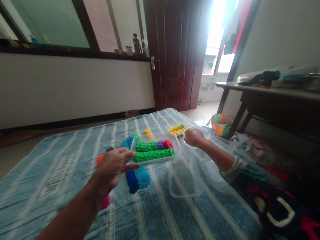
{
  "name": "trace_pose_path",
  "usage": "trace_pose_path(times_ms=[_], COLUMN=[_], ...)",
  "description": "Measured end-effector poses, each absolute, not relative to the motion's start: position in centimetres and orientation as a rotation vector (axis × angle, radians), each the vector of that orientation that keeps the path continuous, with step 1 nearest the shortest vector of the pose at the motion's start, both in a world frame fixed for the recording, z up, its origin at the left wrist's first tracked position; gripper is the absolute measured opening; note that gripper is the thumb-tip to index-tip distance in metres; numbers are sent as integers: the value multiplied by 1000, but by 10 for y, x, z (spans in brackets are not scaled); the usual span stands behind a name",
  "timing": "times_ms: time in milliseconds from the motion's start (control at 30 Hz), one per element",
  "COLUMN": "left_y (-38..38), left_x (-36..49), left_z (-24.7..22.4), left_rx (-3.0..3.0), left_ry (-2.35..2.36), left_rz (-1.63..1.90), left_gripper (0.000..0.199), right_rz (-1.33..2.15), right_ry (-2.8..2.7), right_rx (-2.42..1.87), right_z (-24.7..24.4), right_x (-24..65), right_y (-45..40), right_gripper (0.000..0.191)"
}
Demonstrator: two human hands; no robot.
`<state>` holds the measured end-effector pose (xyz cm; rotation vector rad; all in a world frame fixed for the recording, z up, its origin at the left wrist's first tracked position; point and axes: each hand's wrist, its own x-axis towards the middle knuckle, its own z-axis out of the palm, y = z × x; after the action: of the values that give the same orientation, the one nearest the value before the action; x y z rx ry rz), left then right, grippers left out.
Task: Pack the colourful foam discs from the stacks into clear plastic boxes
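Fingers (128,154) of the left hand (113,165) grasp a tub (177,148) of discs (153,155); right hand (194,137) curls by a far box (207,132), grip unclear.

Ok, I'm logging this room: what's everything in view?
Striped cloth: one, blue-white, foreground
Held tub: one, transparent, centre
Near stacks: several, green, purple, red, inside
Far tub: one, transparent, far edge
Far stacks: several, yellow and green, inside
Loose stacks: several, multicoloured, on cloth
Other tubs/lids: several, transparent, cloth's right
Door: one, dark red, back
Window: one, dark-framed, upper left
Flask: one, dark, by window
Table: one, dark, right
Table items: several, mixed, on top
Bucket: one, multicoloured, beside table
Bags: several, white/red, below table
Clothes: some, dark/red, upper right
Left hand: one, on held tub
Right hand: one, at other tubs/lids
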<state>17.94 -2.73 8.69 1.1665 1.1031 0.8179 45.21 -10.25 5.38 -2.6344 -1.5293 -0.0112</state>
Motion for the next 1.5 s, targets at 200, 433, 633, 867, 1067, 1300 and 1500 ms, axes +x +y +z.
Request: trace_pose_path(times_ms=[200, 433, 633, 867, 1067, 1300, 1500], left_y=[-14, -20, -27, -23, -17, -13, -11], left_x=[238, 295, 342, 365, 372, 364, 337], left_z=[75, 57, 41, 30, 28, 19, 17], left_rx=[1220, 1289, 1359, 1421, 1512, 1770, 2171], left_ry=[984, 992, 1023, 1051, 1052, 1014, 932], left_rz=[806, 660, 449, 334, 257, 134, 55], left_gripper=[18, 11, 32, 34, 34, 34, 30], right_rz=[-235, -560, -632, -720, -669, -612, -528], right_ry=[-1383, -1192, -1228, -1315, -1420, -1586, -1800], right_rx=[-2627, -2506, -2420, -2219, -2016, -1862, -1825], right_z=[94, 115, 110, 102, 100, 97, 93], right_x=[475, 489, 485, 476, 461, 445, 440], right_y=[-112, -128, -137, -147, -152, -156, -159], right_gripper=[37, 36, 31, 27, 28, 31, 32])
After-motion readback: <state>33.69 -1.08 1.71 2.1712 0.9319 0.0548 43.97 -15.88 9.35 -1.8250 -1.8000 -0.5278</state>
